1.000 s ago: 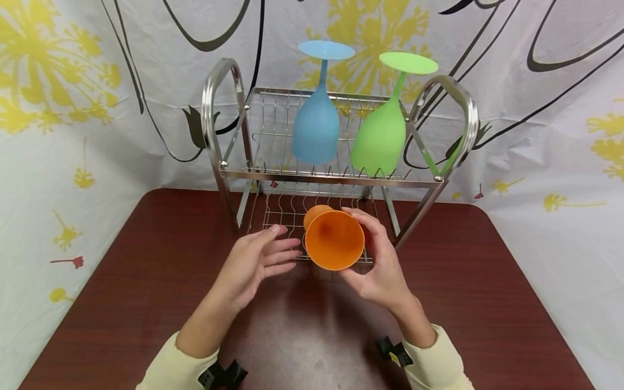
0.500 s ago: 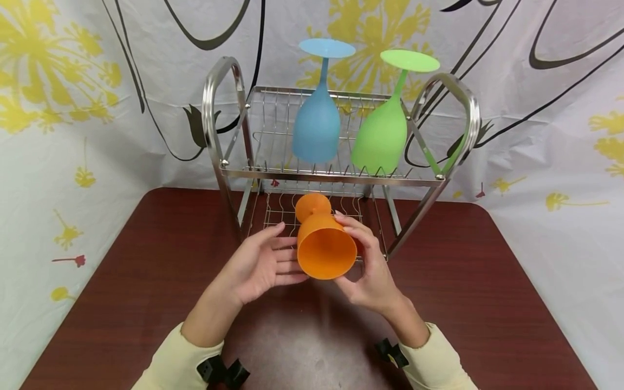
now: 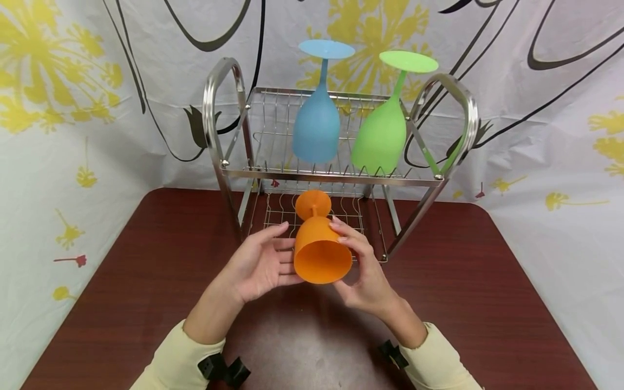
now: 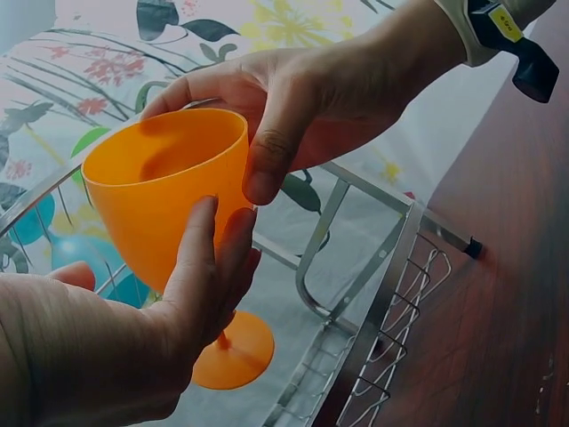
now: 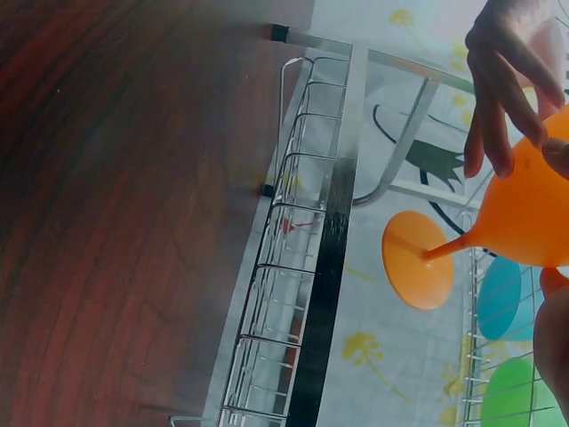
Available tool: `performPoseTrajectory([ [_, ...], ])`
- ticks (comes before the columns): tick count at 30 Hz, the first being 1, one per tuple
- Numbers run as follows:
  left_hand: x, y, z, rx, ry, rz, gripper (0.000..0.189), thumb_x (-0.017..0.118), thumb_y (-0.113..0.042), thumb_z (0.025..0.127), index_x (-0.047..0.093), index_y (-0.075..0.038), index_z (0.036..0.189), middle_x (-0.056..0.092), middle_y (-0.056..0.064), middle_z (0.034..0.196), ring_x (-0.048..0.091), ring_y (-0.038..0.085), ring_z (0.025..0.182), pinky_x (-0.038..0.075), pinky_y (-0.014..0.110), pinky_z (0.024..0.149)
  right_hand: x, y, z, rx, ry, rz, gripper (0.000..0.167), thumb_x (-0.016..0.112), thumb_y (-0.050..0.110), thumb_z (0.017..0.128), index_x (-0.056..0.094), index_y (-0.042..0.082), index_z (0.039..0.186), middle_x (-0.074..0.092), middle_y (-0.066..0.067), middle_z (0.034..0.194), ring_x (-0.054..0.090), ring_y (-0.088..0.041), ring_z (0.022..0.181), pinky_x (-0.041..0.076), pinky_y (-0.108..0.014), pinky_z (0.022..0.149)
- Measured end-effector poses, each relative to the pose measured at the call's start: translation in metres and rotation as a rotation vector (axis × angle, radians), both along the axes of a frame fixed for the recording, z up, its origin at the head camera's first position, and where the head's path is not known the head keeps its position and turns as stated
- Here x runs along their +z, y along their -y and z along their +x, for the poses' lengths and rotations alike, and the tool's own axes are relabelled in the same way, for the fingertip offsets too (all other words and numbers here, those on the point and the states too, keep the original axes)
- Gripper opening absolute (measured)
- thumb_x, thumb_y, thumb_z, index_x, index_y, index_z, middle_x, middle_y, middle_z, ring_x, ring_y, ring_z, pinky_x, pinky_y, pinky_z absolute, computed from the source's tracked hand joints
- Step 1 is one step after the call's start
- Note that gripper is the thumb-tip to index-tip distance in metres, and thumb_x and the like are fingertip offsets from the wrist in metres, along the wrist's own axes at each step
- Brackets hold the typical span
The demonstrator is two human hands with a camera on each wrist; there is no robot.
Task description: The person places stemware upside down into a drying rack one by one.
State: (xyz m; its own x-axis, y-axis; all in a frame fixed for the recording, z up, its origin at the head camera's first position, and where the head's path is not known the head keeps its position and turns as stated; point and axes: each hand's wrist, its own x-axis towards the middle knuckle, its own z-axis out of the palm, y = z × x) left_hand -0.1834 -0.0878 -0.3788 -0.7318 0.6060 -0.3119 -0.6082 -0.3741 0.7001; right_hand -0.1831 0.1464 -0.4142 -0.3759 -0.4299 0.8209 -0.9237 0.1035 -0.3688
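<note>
An orange goblet (image 3: 312, 233) tilts in front of the rack, its mouth facing the head camera and its foot pointing away. My right hand (image 3: 365, 279) grips the bowl from the right; in the left wrist view the thumb of this right hand (image 4: 311, 102) lies at the rim. My left hand (image 3: 260, 268) has its fingers extended, thumb apart, palm turned up. In the left wrist view, the fingertips (image 4: 203, 227) of that hand rest along the bowl's outside. The goblet's round foot (image 5: 418, 260) and thin stem show in the right wrist view.
Behind stands a two-tier metal dish rack (image 3: 331, 177). A blue goblet (image 3: 317, 127) and a green goblet (image 3: 380, 135) stand upside down on its upper tier, the green one leaning. Beneath is a dark red-brown table (image 3: 161, 287); a patterned white curtain (image 3: 146, 135) hangs behind.
The orange goblet has come slightly left and toward me, tipping so that its foot and stem show more. My left hand's fingers have moved in to its left side.
</note>
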Motion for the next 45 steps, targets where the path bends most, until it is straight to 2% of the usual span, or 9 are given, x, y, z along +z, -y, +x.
performPoseTrajectory([
  [5, -0.001, -0.004, 0.001, 0.016, -0.039, -0.021, 0.063, 0.045, -0.043, 0.101, 0.033, 0.003, 0.143, 0.06, 0.017, 0.126, 0.064, 0.03, 0.109, 0.052, 0.045, 0.094, -0.001, 0.0, 0.001, -0.004, 0.004, 0.017, 0.055, 0.069, 0.014, 0.089, 0.035, -0.011, 0.125, 0.038, -0.024, 0.145, 0.032, -0.039, 0.141, 0.031, -0.039, 0.115],
  [11, -0.001, -0.011, 0.003, 0.035, -0.134, -0.092, 0.059, 0.049, -0.039, 0.101, 0.037, 0.0, 0.143, 0.059, 0.018, 0.123, 0.065, 0.029, 0.105, 0.052, 0.047, 0.093, -0.003, 0.0, 0.0, 0.011, 0.0, 0.02, 0.053, 0.068, 0.011, 0.089, 0.036, -0.008, 0.127, 0.037, -0.023, 0.146, 0.03, -0.04, 0.141, 0.03, -0.041, 0.116],
  [16, -0.002, -0.014, 0.005, 0.071, -0.195, -0.133, 0.058, 0.053, -0.034, 0.1, 0.042, 0.007, 0.14, 0.063, 0.018, 0.116, 0.067, 0.028, 0.099, 0.053, 0.047, 0.092, -0.005, 0.0, 0.0, 0.01, 0.021, 0.052, 0.064, 0.073, -0.004, 0.077, 0.036, -0.005, 0.129, 0.034, -0.024, 0.149, 0.028, -0.044, 0.141, 0.03, -0.041, 0.116],
  [19, -0.003, -0.014, 0.005, 0.094, -0.193, -0.14, 0.056, 0.055, -0.03, 0.099, 0.043, 0.008, 0.139, 0.065, 0.015, 0.112, 0.068, 0.027, 0.097, 0.054, 0.046, 0.09, -0.007, -0.001, 0.002, 0.007, 0.044, 0.064, 0.071, 0.073, -0.009, 0.069, 0.036, -0.006, 0.129, 0.033, -0.026, 0.149, 0.027, -0.044, 0.141, 0.028, -0.04, 0.117],
  [25, -0.007, -0.016, 0.005, 0.121, -0.191, -0.157, 0.053, 0.058, -0.024, 0.097, 0.044, 0.008, 0.137, 0.065, 0.013, 0.112, 0.067, 0.026, 0.099, 0.055, 0.043, 0.088, -0.012, -0.004, 0.005, 0.016, 0.103, 0.087, 0.081, 0.073, -0.009, 0.063, 0.033, -0.013, 0.134, 0.027, -0.031, 0.15, 0.023, -0.041, 0.143, 0.023, -0.036, 0.119],
  [30, -0.012, -0.018, 0.005, 0.133, -0.204, -0.179, 0.052, 0.059, -0.022, 0.095, 0.045, 0.007, 0.137, 0.063, 0.014, 0.116, 0.067, 0.026, 0.099, 0.056, 0.043, 0.087, -0.016, -0.006, 0.008, 0.009, 0.14, 0.119, 0.086, 0.073, 0.003, 0.065, 0.03, -0.013, 0.139, 0.021, -0.033, 0.152, 0.023, -0.039, 0.143, 0.021, -0.032, 0.119],
  [35, -0.015, -0.022, 0.006, 0.164, -0.235, -0.204, 0.054, 0.061, -0.018, 0.093, 0.043, 0.005, 0.139, 0.058, 0.02, 0.126, 0.066, 0.028, 0.102, 0.055, 0.046, 0.088, -0.019, -0.007, 0.01, 0.014, 0.17, 0.117, 0.083, 0.07, 0.031, 0.083, 0.03, -0.014, 0.141, 0.019, -0.03, 0.155, 0.022, -0.039, 0.143, 0.019, -0.032, 0.12],
  [38, -0.016, -0.024, 0.007, 0.188, -0.252, -0.226, 0.057, 0.064, -0.015, 0.091, 0.04, 0.002, 0.141, 0.055, 0.023, 0.132, 0.065, 0.029, 0.105, 0.054, 0.047, 0.089, -0.02, -0.007, 0.012, -0.008, 0.183, 0.118, 0.085, 0.064, 0.044, 0.089, 0.031, -0.012, 0.142, 0.021, -0.027, 0.155, 0.022, -0.038, 0.144, 0.019, -0.031, 0.119],
  [45, -0.017, -0.029, 0.01, 0.239, -0.319, -0.307, 0.069, 0.07, -0.009, 0.086, 0.035, -0.004, 0.145, 0.051, 0.021, 0.136, 0.062, 0.03, 0.109, 0.055, 0.044, 0.089, -0.02, -0.006, 0.013, -0.035, 0.226, 0.111, 0.084, 0.059, 0.05, 0.091, 0.031, -0.007, 0.145, 0.022, -0.024, 0.156, 0.025, -0.037, 0.143, 0.022, -0.03, 0.118],
])
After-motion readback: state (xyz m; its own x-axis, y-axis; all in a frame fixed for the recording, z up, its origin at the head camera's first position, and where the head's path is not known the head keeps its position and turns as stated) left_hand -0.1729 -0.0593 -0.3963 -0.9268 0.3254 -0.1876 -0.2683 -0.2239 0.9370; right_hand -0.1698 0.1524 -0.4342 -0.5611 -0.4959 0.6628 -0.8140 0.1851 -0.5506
